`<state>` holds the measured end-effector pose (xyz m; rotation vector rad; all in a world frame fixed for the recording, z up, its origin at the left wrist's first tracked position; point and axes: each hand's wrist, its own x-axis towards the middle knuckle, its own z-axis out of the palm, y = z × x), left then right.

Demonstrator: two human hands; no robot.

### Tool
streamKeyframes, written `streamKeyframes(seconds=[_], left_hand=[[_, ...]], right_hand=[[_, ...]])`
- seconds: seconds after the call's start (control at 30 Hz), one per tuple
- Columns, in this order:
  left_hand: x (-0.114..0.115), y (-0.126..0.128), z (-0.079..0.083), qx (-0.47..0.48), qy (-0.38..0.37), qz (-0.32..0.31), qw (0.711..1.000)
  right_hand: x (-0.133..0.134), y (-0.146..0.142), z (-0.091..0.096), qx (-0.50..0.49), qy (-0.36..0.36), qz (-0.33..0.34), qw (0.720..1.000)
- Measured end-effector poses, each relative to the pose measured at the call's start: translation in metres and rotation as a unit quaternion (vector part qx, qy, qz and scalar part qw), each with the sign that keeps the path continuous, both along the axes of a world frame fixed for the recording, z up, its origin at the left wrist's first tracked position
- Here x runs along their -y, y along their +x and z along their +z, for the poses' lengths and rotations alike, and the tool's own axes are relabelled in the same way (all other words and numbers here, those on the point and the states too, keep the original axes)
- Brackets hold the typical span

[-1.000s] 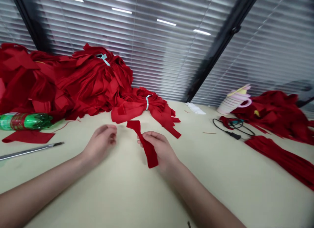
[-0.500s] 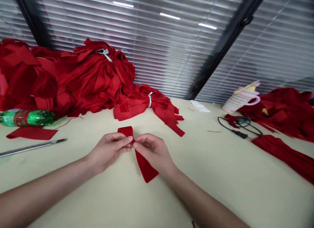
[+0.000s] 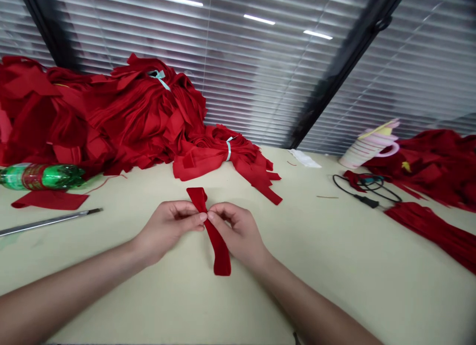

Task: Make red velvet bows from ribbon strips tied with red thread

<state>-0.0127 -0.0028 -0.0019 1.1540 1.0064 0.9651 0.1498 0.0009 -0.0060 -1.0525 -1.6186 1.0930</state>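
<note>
Left hand [image 3: 169, 228]: thumb and fingers brought together in a pinch at the waist of a red velvet ribbon [image 3: 219, 247]. Right hand [image 3: 240, 231]: thumb likewise pressed in at the same waist, thumb tips nearly meeting. The ribbon sits between the two hands, one end pointing away from them, the other running down toward the wearer. It narrows at the grip; I judge the double pinch keeps the width gathered there and both ends free to flare. The fingertips behind the ribbon are hidden, so I cannot tell whether it is folded, looped or joined at that spot.

Just beyond the hands on the counter [image 3: 178, 295]: a red bundle [image 3: 208, 159] cinched by a pale blue tie [image 3: 228, 149], presumably to keep its strips together. Farther out, past the left hand: a larger red heap [image 3: 137, 117], cut off at the view's edge. Nearer that hand's outer side: a green bottle [image 3: 55, 177] lying down, and a slim metal tool [image 3: 52, 222], its near end out of view.

Past the right hand: a black cable [image 3: 366, 201], part-covered by red cloth, and a pink mug [image 3: 359, 152], contents unclear. A small dark object [image 3: 296, 338] near the right forearm is too cropped to name.
</note>
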Motion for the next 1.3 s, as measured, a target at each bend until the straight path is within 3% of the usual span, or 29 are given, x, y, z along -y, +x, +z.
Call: streamKeyframes(seconds=[0.13, 0.27, 0.47, 0.7, 1.0, 1.3], left_hand=[[0.0, 0.001, 0.003, -0.027, 0.021, -0.005, 0.999], [0.001, 0.0, 0.01, -0.064, 0.065, -0.006, 0.996], [0.0, -0.005, 0.011, -0.126, 0.127, -0.026, 0.984], [-0.002, -0.004, 0.008, -0.112, 0.063, 0.013, 0.992], [-0.003, -0.005, 0.003, -0.092, 0.031, -0.028, 0.995], [0.001, 0.0, 0.005, -0.141, 0.069, -0.018, 0.987]], right_hand=[[0.001, -0.002, 0.0, -0.034, -0.04, 0.034, 0.998], [0.003, -0.004, 0.001, -0.055, -0.033, 0.044, 0.997], [0.002, -0.002, -0.003, -0.094, -0.031, 0.01, 0.995], [-0.001, -0.001, -0.005, -0.091, -0.039, -0.001, 0.995], [-0.003, 0.001, 0.0, -0.005, -0.059, 0.057, 0.997], [0.001, -0.001, -0.003, -0.026, -0.033, -0.015, 0.999]])
